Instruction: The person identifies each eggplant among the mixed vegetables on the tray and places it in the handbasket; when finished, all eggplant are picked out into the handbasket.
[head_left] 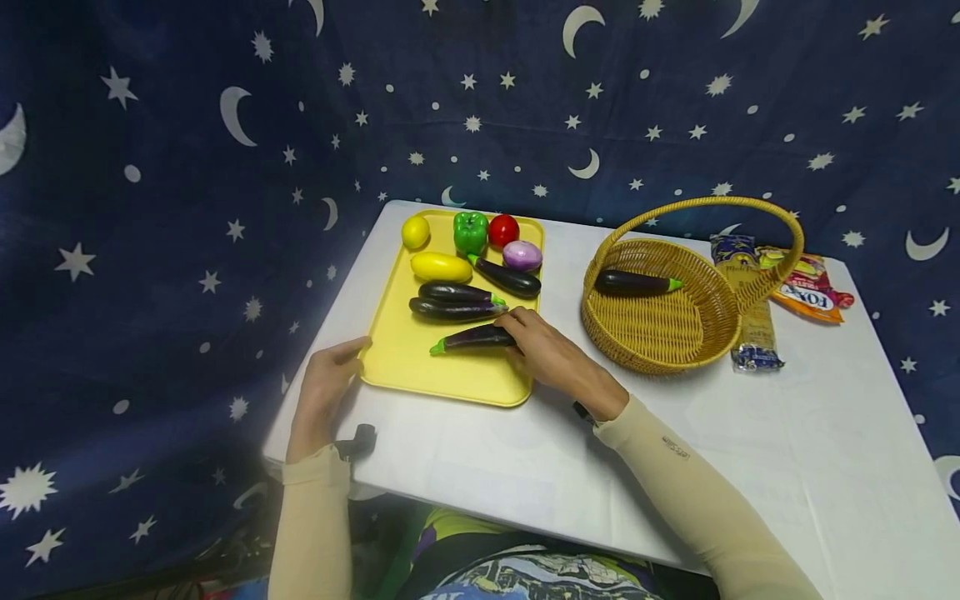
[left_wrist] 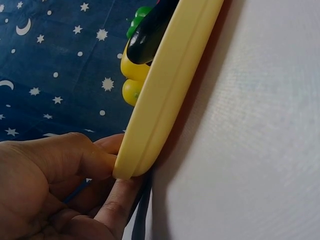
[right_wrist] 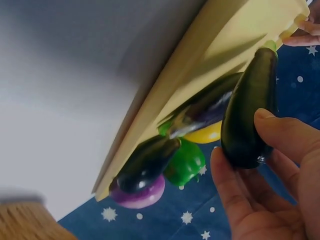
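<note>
My right hand (head_left: 551, 354) grips a dark eggplant (head_left: 474, 337) by its thick end, thumb on one side and fingers on the other. The green stem points left, and the eggplant (right_wrist: 250, 110) is held off the yellow tray (head_left: 420, 371). At the tray's near-left corner, my left hand (head_left: 326, 387) pinches the rim between thumb and fingers. Two eggplants (head_left: 453, 311) lie side by side just beyond the held one. Farther back on the tray are another eggplant (head_left: 510, 277), a long yellow fruit (head_left: 441, 267), a lemon (head_left: 416, 232), a green bell pepper (head_left: 470, 232), a red round vegetable (head_left: 503, 231) and a purple onion (head_left: 522, 256).
Right of the tray stands a wicker basket (head_left: 652, 362) with a tall handle, one eggplant (head_left: 633, 283) inside. Beside it lie a pasta packet (head_left: 757, 333) and an orange-red snack bag (head_left: 813, 296). A starry cloth (head_left: 480, 125) hangs behind the white table (head_left: 795, 467).
</note>
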